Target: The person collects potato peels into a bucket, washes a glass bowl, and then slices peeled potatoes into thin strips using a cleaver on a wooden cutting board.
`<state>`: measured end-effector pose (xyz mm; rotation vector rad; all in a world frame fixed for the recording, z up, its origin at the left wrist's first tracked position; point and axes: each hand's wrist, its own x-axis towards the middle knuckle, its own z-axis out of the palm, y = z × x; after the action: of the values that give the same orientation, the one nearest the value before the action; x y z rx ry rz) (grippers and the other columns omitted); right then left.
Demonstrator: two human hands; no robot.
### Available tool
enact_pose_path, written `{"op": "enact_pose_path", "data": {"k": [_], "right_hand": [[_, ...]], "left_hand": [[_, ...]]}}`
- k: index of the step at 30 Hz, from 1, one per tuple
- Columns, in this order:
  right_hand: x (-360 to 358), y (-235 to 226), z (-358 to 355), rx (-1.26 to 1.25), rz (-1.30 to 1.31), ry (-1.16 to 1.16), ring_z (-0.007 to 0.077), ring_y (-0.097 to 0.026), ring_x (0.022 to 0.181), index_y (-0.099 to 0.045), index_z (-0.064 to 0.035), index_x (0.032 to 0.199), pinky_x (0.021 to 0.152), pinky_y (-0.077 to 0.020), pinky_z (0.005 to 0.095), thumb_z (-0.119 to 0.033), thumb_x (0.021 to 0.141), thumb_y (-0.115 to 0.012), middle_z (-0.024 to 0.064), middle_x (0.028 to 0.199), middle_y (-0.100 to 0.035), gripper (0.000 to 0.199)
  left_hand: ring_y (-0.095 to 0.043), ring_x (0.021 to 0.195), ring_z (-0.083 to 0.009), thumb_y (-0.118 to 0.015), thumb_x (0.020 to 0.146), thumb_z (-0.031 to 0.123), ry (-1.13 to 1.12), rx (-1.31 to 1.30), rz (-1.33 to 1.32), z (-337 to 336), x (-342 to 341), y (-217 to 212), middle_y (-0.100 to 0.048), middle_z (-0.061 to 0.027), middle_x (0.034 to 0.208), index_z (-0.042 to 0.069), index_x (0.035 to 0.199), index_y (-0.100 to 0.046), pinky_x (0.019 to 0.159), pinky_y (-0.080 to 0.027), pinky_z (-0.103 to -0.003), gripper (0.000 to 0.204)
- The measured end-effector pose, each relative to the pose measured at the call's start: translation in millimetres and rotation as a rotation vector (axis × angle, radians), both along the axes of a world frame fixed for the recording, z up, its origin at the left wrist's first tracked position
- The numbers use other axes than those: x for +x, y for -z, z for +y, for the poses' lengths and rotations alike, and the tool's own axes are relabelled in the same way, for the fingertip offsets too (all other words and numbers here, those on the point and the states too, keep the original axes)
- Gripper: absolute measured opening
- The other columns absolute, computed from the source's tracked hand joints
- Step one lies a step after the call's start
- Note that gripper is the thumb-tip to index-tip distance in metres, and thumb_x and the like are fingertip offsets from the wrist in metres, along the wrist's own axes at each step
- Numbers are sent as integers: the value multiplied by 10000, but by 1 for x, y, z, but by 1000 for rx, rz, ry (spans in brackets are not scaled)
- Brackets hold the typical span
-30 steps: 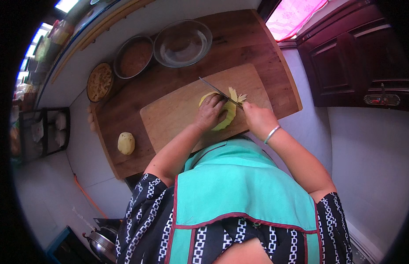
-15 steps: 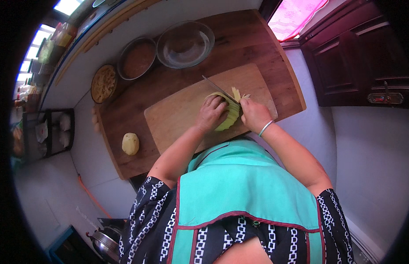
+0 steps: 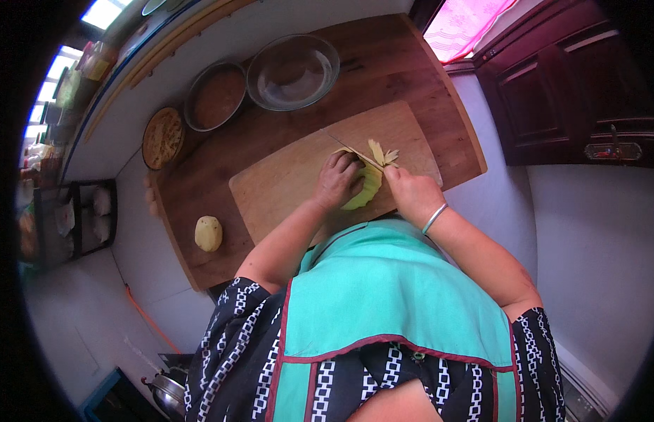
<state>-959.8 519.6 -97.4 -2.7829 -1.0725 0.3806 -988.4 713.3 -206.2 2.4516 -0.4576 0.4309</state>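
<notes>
My right hand (image 3: pixel 415 195) is closed round the handle of a knife (image 3: pixel 356 152). The thin blade points to the far left over a wooden cutting board (image 3: pixel 285 176). Overlapping pale yellow-green slices (image 3: pixel 367 191), apparently potato, fan out between my hands. My left hand (image 3: pixel 339 181) presses on them with curled fingers, close beside the blade. On the far side of the blade lies a small heap of cut strips (image 3: pixel 380 152). A whole peeled potato (image 3: pixel 208 233) rests on the table left of the board. The knife's handle is hidden in my fist.
Along the table's far side stand a clear glass bowl (image 3: pixel 293 74), a metal bowl (image 3: pixel 216 96) with brownish contents, and a round container (image 3: pixel 164 138) of yellowish pieces. The wooden table (image 3: pixel 383 49) meets a wall. A dark door (image 3: pixel 566 84) is at the right, a black rack (image 3: pixel 95 214) at the left.
The knife blade now shows edge-on, a thin line. My right hand has shifted slightly right and nearer. My left hand stays on the slices. The whole view has moved a little.
</notes>
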Motion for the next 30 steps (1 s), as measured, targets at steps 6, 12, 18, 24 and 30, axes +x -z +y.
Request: {"op": "enact_pose_path", "data": {"k": [6,12,18,24,30], "right_hand": [[9,24,1,26,27,15,380,-620,675,-416,-26,960,562,-503,466,-91,834,-434,193,808,-593,143],[13,35,-5,101,95,65,387,-619,711,-406,-25,953,584,-491,485,-116,857,-397,235,855,-593,133],[8,6,10,19,102,39,410,-603,714,-402,-20,944,593,-484,491,-97,853,-398,245,872,-588,119],[17,39,1,107,128,81,422,-596,726,-406,-34,953,600,-483,493,-109,859,-384,235,884,-589,122],[10,5,9,102,87,10,419,-599,708,-410,-42,958,594,-482,491,-89,847,-402,231,878,-589,121]], "left_hand": [[-456,1107,-354,-669,678,150,9,-12,27,-1,-2,4,-518,-145,1126,77,1031,-575,921,-414,-426,373],[-461,1106,-342,-664,679,145,-6,-29,61,-1,-4,9,-521,-129,1130,90,1026,-578,913,-427,-417,361],[-458,1110,-340,-664,678,150,-21,3,16,0,-2,4,-513,-124,1140,98,1044,-567,901,-435,-410,383],[-454,1113,-339,-667,680,166,-7,6,64,0,-1,-1,-508,-123,1142,104,1056,-565,900,-436,-407,395],[-457,1107,-328,-666,682,170,-41,-10,9,-1,-3,13,-517,-115,1124,116,1049,-573,912,-427,-406,382]]}}
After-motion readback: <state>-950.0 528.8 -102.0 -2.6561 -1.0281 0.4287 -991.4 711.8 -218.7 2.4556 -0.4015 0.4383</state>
